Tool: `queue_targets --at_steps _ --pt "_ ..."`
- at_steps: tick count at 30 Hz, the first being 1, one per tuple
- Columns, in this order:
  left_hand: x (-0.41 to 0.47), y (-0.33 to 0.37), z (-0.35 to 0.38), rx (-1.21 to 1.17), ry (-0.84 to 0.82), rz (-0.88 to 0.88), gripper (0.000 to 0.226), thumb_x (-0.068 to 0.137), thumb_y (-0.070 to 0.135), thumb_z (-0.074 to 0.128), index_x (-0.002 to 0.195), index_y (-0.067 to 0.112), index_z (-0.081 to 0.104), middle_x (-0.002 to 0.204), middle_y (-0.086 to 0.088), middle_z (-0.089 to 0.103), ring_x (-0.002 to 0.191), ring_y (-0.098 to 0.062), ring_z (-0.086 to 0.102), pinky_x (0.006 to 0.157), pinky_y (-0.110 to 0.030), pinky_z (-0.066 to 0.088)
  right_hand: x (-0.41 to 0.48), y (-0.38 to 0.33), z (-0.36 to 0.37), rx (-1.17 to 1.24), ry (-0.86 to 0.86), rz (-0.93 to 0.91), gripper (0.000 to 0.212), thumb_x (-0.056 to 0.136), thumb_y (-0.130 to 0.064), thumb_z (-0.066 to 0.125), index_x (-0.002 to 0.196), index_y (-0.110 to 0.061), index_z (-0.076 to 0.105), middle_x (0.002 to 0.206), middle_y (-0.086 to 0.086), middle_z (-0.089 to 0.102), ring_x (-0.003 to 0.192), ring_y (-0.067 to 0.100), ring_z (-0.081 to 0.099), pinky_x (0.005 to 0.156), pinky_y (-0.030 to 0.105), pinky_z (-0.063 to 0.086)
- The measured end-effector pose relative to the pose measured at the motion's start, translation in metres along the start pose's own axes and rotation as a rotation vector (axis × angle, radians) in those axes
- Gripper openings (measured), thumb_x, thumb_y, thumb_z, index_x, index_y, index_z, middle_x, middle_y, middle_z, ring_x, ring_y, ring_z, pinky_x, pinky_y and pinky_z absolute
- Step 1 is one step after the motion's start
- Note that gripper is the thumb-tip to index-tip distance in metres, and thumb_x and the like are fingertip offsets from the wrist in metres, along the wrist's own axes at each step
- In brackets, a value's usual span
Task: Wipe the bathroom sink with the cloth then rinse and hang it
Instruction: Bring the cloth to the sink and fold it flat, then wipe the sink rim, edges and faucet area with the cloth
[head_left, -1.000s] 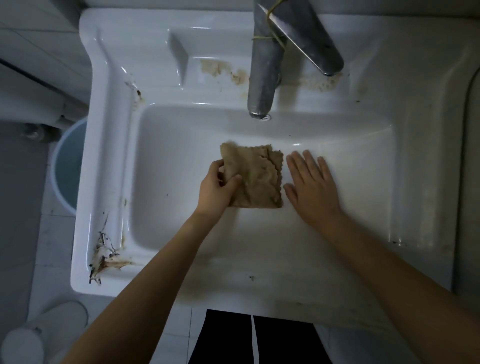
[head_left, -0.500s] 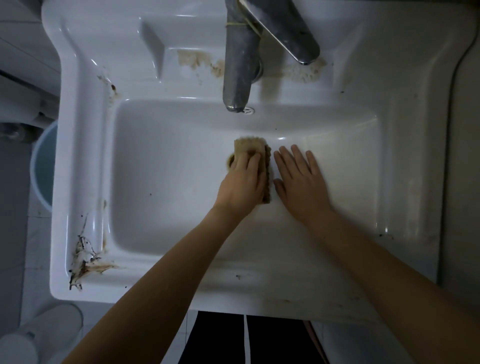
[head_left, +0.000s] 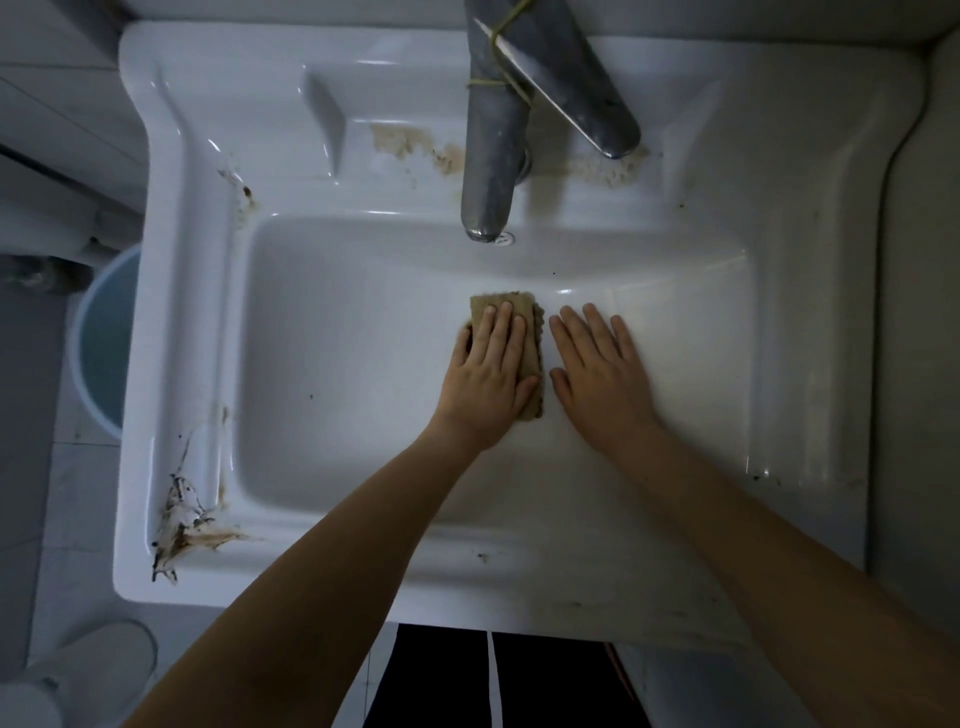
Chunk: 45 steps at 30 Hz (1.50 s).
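Evidently the wiping is barely under way, with brown stains (head_left: 410, 143) by the faucet (head_left: 491, 156) and on the sink (head_left: 171, 312) rim, rinsing and hanging left, while the folded cloth (head_left: 534, 358) lies on the basin floor, long axis toward the faucet, under the flat, pressing left hand (head_left: 488, 374), the right hand (head_left: 597, 369) flat just beside it.
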<state>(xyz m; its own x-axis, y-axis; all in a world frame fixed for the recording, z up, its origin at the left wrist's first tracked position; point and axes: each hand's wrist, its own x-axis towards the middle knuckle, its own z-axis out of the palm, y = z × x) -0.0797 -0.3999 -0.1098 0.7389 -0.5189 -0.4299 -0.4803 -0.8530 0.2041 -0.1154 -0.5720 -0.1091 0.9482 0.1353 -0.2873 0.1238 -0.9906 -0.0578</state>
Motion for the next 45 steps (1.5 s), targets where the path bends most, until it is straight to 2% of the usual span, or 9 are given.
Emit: queue_targets --at_steps 5,9,15,19,24,27,33,41,45 --pt "-0.026 -0.021 -0.05 -0.261 0.176 0.009 0.045 0.102 0.027 0.04 0.144 0.01 0.045 0.145 -0.01 0.051 0.133 -0.029 0.047 0.111 -0.039 0.037 0.006 -0.024 -0.027 0.303 0.117 0.122 0.042 0.099 -0.023 0.044 0.133 -0.001 0.053 0.133 0.018 0.057 0.124 0.034 0.05 0.11 0.043 0.037" --pt "-0.067 -0.055 -0.086 -0.264 0.423 -0.068 0.035 0.1 0.017 0.047 0.13 0.003 0.058 0.128 -0.014 0.063 0.115 -0.035 0.058 0.097 -0.043 0.047 0.011 -0.055 -0.04 0.484 0.122 0.298 0.033 0.098 -0.024 0.051 0.12 0.0 0.059 0.114 0.019 0.064 0.105 0.035 0.057 0.089 0.039 0.042" --pt "-0.11 -0.131 -0.113 -0.104 0.721 -0.281 0.033 0.097 0.011 0.05 0.126 0.001 0.059 0.127 -0.018 0.062 0.114 -0.038 0.056 0.101 -0.046 0.042 0.031 -0.093 -0.033 0.396 -0.04 0.527 0.067 0.094 -0.051 0.049 0.129 0.007 0.043 0.134 0.03 0.045 0.114 0.042 0.047 0.096 0.046 0.042" --pt "-0.125 -0.161 -0.106 -0.01 0.664 -0.63 0.044 0.098 0.02 0.048 0.14 0.006 0.046 0.143 -0.027 0.044 0.132 -0.045 0.04 0.115 -0.057 0.024 0.041 -0.1 -0.027 0.669 0.029 0.772 0.087 0.077 -0.042 0.078 0.132 0.009 0.036 0.125 0.027 0.052 0.105 0.04 0.057 0.087 0.042 0.05" --pt "-0.135 -0.173 -0.09 -0.328 0.615 -0.717 0.047 0.098 0.019 0.041 0.143 0.01 0.031 0.126 -0.025 0.053 0.106 -0.041 0.054 0.08 -0.053 0.052 0.051 -0.089 -0.021 1.224 -0.05 0.957 0.049 0.072 -0.027 0.083 0.106 0.004 0.068 0.106 0.019 0.071 0.096 0.032 0.068 0.086 0.04 0.055" --pt "-0.138 -0.182 -0.086 -0.46 0.654 -0.672 0.033 0.097 0.024 0.039 0.129 0.018 0.036 0.098 -0.008 0.055 0.079 -0.03 0.056 0.06 -0.039 0.045 0.042 -0.09 -0.03 1.434 -0.166 0.897 0.041 0.077 -0.026 0.08 0.112 -0.008 0.067 0.108 0.011 0.07 0.098 0.029 0.068 0.086 0.043 0.057" --pt "-0.142 -0.195 -0.086 -0.688 0.588 -0.737 0.036 0.096 0.029 0.052 0.13 0.024 0.04 0.119 -0.006 0.059 0.095 -0.028 0.058 0.076 -0.035 0.04 0.014 -0.094 -0.077 1.579 -0.144 0.606 0.012 0.081 -0.027 0.075 0.091 -0.019 0.074 0.094 0.005 0.077 0.083 0.02 0.074 0.079 0.037 0.059" --pt "-0.146 -0.213 -0.109 -0.905 0.456 -0.732 0.04 0.095 0.028 0.061 0.132 0.017 0.05 0.123 -0.009 0.062 0.095 -0.02 0.052 0.081 -0.029 0.036 0.003 -0.124 -0.147 1.578 -0.033 0.263 0.044 0.083 -0.019 0.074 0.106 -0.054 0.06 0.1 -0.022 0.072 0.087 -0.001 0.069 0.062 0.01 0.052" --pt "-0.149 -0.229 -0.112 -0.932 0.409 -0.603 0.036 0.1 0.041 0.049 0.132 0.025 0.051 0.123 -0.002 0.06 0.107 -0.021 0.057 0.089 -0.035 0.043 0.026 -0.159 -0.166 1.536 0.023 0.191 0.04 0.079 -0.028 0.074 0.105 -0.053 0.057 0.102 -0.017 0.072 0.091 0.006 0.07 0.074 0.025 0.056"
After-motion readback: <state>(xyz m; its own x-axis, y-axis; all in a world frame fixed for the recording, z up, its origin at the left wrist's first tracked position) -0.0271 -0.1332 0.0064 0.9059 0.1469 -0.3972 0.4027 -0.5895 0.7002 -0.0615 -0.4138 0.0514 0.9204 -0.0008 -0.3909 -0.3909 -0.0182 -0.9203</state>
